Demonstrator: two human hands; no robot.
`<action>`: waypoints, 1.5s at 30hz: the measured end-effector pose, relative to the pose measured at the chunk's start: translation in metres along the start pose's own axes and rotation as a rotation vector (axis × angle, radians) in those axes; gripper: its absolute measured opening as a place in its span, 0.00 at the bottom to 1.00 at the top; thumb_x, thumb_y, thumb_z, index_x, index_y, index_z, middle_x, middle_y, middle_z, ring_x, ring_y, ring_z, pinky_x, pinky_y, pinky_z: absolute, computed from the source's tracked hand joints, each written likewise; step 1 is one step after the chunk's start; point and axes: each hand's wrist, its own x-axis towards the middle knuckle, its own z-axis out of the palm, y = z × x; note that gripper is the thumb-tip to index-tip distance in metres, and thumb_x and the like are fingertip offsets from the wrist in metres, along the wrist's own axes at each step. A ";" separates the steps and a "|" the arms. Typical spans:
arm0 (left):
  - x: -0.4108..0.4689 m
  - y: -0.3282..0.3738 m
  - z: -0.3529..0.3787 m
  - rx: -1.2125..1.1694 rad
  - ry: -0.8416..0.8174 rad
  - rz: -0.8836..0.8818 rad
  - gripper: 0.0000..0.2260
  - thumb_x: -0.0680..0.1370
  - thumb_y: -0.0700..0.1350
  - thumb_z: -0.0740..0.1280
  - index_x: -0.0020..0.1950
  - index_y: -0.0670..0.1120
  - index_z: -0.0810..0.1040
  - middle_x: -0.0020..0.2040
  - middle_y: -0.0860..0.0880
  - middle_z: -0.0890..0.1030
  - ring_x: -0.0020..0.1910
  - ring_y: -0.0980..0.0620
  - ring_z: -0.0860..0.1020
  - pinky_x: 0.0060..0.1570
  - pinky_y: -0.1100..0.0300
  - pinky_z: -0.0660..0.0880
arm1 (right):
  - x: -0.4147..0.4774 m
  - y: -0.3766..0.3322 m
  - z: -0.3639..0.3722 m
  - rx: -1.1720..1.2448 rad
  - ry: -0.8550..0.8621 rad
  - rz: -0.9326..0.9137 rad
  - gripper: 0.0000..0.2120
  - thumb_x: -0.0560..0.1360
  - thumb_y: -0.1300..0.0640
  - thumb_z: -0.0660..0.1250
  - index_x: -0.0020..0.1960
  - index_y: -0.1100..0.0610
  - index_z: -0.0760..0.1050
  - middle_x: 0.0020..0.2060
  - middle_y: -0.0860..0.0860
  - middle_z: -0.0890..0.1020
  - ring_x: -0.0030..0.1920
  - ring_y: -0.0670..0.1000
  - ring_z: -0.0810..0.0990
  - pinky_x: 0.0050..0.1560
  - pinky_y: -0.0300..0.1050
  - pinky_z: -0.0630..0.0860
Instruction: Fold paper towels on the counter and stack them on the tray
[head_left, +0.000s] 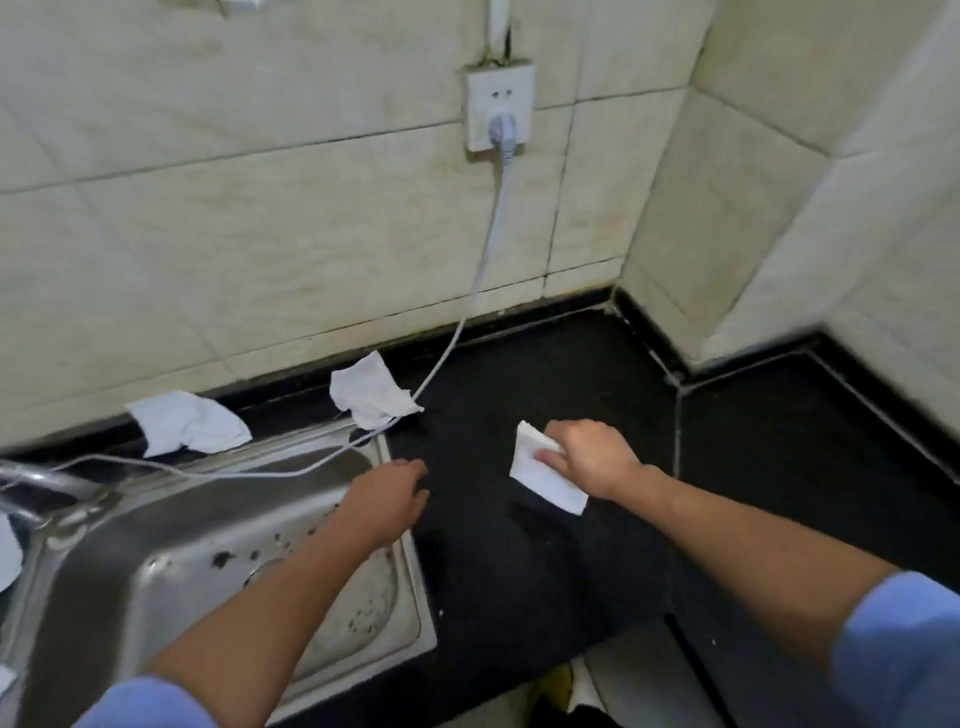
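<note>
Two hands are in view. On the right hand (589, 457), the grip is closed on a folded paper towel (540, 480). The thumb lies on its upper face and the other fingers are hidden behind the sheet. Whether this towel rests on the black tabletop (519, 561) or is held just above it cannot be determined. On the left hand (392, 496), the grip is relaxed, with fingers loosely extended and holding nothing. It sits over the right rim of the steel sink (156, 561), and blur obscures the fingertips.

Further back, one crumpled paper towel (369, 397) lies at the sink's rear right corner, covering a stretch of the white cable (488, 244). A second crumpled towel (187, 428) lies further left, against the base of the tiled wall (260, 234). The cable runs from a plug (500, 127) in the wall socket (500, 83) down to the tabletop and leftward along the sink's rear rim. Its end is lost beside a blurred tap (31, 480). A white scrap (8, 551) is cut off by the left frame edge and cannot be identified.
</note>
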 end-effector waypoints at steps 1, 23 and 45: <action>-0.001 0.004 -0.003 0.017 0.005 0.050 0.14 0.78 0.51 0.61 0.61 0.48 0.72 0.57 0.47 0.77 0.57 0.45 0.76 0.53 0.52 0.74 | -0.018 0.001 -0.002 0.007 0.030 0.049 0.15 0.79 0.42 0.58 0.46 0.54 0.69 0.44 0.51 0.79 0.45 0.57 0.78 0.38 0.48 0.68; -0.192 0.382 0.081 0.329 -0.116 1.087 0.12 0.78 0.52 0.61 0.59 0.50 0.74 0.56 0.47 0.80 0.55 0.44 0.78 0.50 0.53 0.74 | -0.609 0.017 0.068 0.052 0.355 1.065 0.13 0.78 0.43 0.59 0.45 0.53 0.68 0.46 0.49 0.80 0.48 0.55 0.78 0.39 0.46 0.67; -0.606 0.817 0.291 0.358 -0.334 1.850 0.13 0.79 0.51 0.60 0.61 0.49 0.74 0.58 0.47 0.79 0.55 0.45 0.77 0.51 0.52 0.74 | -1.169 -0.015 0.163 0.066 0.465 1.748 0.13 0.78 0.42 0.59 0.48 0.51 0.72 0.43 0.48 0.79 0.45 0.53 0.78 0.39 0.49 0.73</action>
